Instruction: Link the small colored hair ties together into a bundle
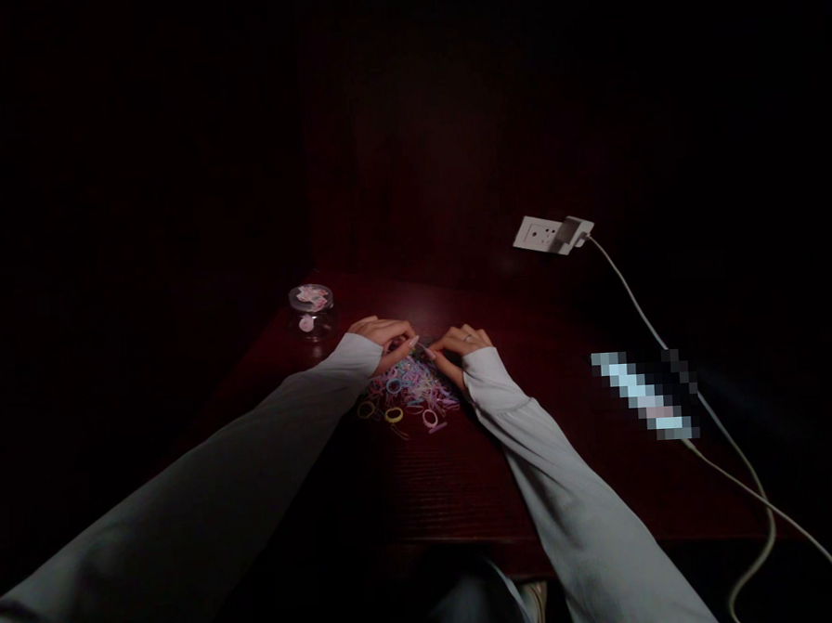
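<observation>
A pile of small pastel hair ties (416,386) lies on the dark red table, with a few yellow and pink rings along its near edge. My left hand (386,334) is at the pile's far left side, its fingertips pinched together. Opposite it, my right hand (460,344) pinches thumb against fingers at the far right side of the pile; a ring is on one finger. The fingertips of both hands nearly meet above the pile. Whatever lies between them is too small and dim to name.
A clear lidded jar (311,312) with pink stickers stands left of my hands. On the wall is a white socket (543,235) with a charger (574,233) plugged in. Its cable (628,291) trails down the right side, near a blurred-out device (644,397) on the table (440,505).
</observation>
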Demonstrator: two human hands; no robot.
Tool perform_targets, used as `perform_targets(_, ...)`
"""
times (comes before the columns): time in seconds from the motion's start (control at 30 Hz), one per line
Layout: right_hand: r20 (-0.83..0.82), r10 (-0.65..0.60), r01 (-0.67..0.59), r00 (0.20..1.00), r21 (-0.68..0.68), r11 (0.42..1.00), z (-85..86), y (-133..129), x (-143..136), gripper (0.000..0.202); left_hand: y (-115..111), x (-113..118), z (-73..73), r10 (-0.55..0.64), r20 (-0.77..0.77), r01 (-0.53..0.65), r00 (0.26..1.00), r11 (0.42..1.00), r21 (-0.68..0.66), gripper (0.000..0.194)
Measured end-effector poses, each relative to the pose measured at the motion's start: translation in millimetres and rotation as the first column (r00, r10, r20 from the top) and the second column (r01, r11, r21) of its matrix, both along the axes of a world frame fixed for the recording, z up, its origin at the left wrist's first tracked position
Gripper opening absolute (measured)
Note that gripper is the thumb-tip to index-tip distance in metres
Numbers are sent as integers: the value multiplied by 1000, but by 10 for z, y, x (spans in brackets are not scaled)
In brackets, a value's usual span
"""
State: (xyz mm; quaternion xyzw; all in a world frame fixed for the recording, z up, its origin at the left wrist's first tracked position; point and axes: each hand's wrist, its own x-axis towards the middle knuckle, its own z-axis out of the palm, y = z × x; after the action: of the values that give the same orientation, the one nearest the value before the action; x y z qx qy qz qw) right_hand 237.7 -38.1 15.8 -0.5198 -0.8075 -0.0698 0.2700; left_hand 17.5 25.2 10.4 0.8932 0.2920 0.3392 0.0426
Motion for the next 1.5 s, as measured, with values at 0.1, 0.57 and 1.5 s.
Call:
perform_targets(0.1,9,9,-9,1000,-8,1000,0,6,3,31,-3,3,6,-8,0,8,1000,1000,5,22)
perform_targets(0.57,8,18,-18,1000,-51,999,68,-25,-15,38,17,4,-12,-10,9,10,1000,1000,5,16)
perform_targets(1.5,157,-353,346,922,73,935,211,72,680,27,-24,11,-4,23,162,-20,987,1000,-20,12)
